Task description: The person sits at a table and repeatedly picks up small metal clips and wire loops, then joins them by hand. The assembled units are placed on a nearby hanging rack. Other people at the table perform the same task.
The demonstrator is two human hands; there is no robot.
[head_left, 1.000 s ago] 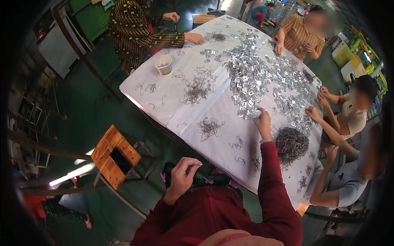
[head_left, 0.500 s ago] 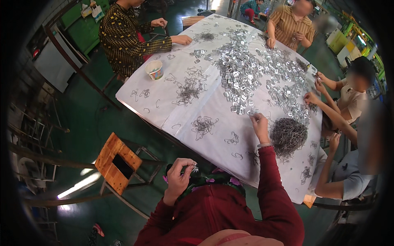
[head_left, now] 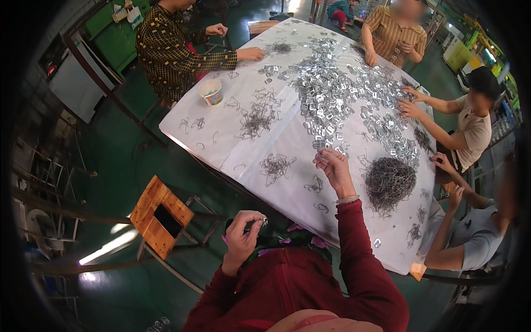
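Observation:
Low in front of my body, my left hand [head_left: 243, 235] is closed in a pinch round a few small shiny metal pieces [head_left: 264, 221]; their exact shape is too small to tell. My right hand [head_left: 336, 172] is raised over the white-covered table [head_left: 293, 193], at the near edge of a big heap of small silver slotted plates [head_left: 326, 105]. Its thumb and fingers close round what looks like one small metal plate [head_left: 320, 157], partly hidden by the fingertips. To the right of this hand lies a dense mound of bent wire hooks [head_left: 390, 185].
Looser clusters of wire hooks [head_left: 276, 167] lie about the table, and a paper tub [head_left: 211, 92] stands at the left. A wooden stool [head_left: 157, 216] with a dark phone-like slab stands left of me. Several people work round the table, one in a checked shirt [head_left: 166, 55].
My right hand has drawn left and slightly back from the heap's edge, its fingers lifted. My left hand stays nearly still. At the right, a co-worker's hands have moved onto the plates.

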